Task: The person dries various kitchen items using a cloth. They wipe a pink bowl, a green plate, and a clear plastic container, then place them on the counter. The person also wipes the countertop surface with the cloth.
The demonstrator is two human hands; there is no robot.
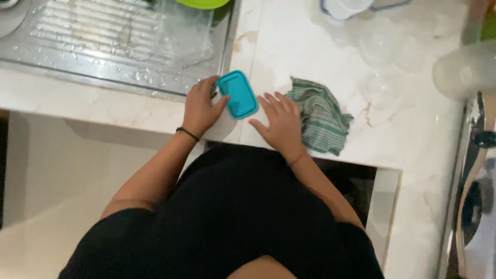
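Small teal container, lid on, at the marble counter's front edge, just right of the wet steel draining board. Left hand gripping its left side. Right hand flat, fingers spread, releasing nothing, resting between container and crumpled green striped cloth.

lidded box on counter | drainboard left | cloth right

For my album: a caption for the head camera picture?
Two hands around a teal rectangular plastic lid on marble.
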